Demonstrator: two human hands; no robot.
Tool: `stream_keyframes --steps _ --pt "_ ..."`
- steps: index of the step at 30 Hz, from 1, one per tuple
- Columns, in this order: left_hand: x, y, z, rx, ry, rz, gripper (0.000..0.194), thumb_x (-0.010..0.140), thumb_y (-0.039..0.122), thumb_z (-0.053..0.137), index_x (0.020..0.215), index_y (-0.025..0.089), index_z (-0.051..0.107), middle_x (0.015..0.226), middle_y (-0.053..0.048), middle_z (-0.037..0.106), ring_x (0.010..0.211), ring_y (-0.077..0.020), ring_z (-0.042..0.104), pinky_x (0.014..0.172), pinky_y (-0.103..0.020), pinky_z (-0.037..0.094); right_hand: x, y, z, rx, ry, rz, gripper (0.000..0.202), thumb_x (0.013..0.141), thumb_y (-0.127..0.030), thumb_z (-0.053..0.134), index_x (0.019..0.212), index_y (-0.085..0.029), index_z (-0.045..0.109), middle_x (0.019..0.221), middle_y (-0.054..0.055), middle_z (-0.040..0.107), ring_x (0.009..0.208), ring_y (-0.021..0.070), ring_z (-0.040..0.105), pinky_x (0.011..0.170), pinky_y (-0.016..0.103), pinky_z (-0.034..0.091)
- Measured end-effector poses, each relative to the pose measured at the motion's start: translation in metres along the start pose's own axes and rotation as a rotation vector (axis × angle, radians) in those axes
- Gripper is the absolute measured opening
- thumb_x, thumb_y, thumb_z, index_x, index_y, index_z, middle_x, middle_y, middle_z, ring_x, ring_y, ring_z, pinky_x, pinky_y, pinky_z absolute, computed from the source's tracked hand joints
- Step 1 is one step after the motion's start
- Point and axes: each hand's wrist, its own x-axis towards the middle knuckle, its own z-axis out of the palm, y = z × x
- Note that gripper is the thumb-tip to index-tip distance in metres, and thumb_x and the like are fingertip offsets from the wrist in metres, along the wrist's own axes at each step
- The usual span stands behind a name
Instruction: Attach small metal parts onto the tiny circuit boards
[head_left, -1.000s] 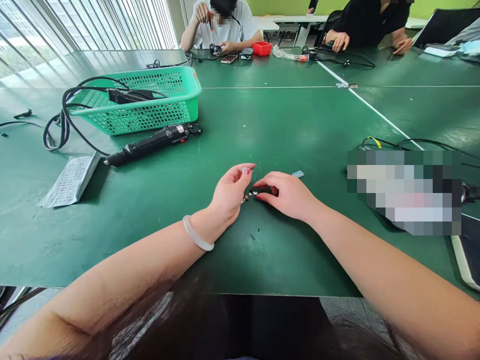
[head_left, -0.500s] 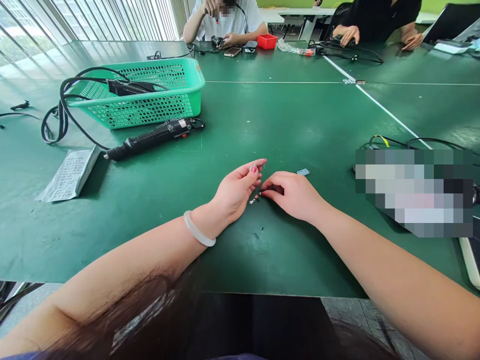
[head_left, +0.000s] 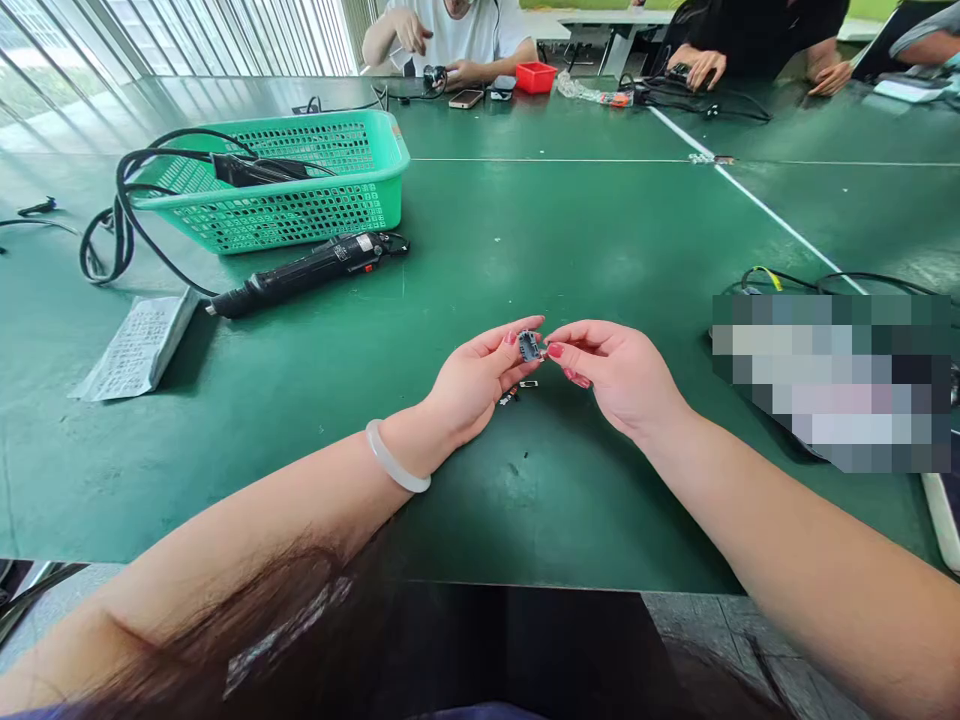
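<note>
Between thumb and fingers, my left hand holds a small grey-blue part above the green table. My right hand is closed in a pinch at the right edge of that part; a tiny piece shows at its fingertips, too small to name. Below the fingers, several tiny pieces lie on the table, with a small flat piece beside them.
A green basket with cables stands at the back left. In front lies a black electric screwdriver, near a paper-wrapped packet. A blurred-out object is at the right. People sit across the table, near a red box.
My right hand has risen from the table to the grey-blue part in my left hand. That part now faces the camera. The small light piece beyond my right hand no longer shows.
</note>
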Motion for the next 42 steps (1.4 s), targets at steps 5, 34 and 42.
stream_keyframes --steps 5,34,42 --pt "-0.0032 -0.0009 0.0015 0.036 -0.065 -0.029 0.026 0.094 0.009 0.057 0.101 0.018 0.080 0.109 -0.005 0.077 0.100 -0.0115 0.068 0.110 -0.035 0.048 0.0008 0.0020 0.0019 0.125 0.035 0.084 0.033 0.049 -0.041 0.095 0.068 -0.022 0.076 0.062 -0.001 0.064 0.053 0.0068 0.038 0.051 0.028 0.025" --pt "0.0010 -0.0030 -0.0048 0.040 -0.144 -0.064 0.034 0.080 0.002 0.067 0.106 0.020 0.080 0.103 -0.002 0.080 0.088 -0.0071 0.070 0.104 -0.030 0.050 -0.0014 0.0016 0.0055 0.209 0.070 0.184 0.027 0.047 -0.031 0.094 0.064 -0.022 0.076 0.060 -0.001 0.061 0.054 0.0068 0.038 0.052 0.026 0.023" --pt "-0.0014 -0.0021 -0.0047 0.143 -0.156 0.000 0.042 0.075 0.015 0.082 0.117 0.019 0.076 0.099 -0.005 0.080 0.094 -0.0143 0.069 0.096 -0.033 0.051 -0.0020 0.0013 0.0067 0.180 0.076 0.160 0.028 0.048 -0.035 0.094 0.065 -0.022 0.075 0.060 -0.002 0.061 0.054 0.0066 0.038 0.051 0.027 0.024"
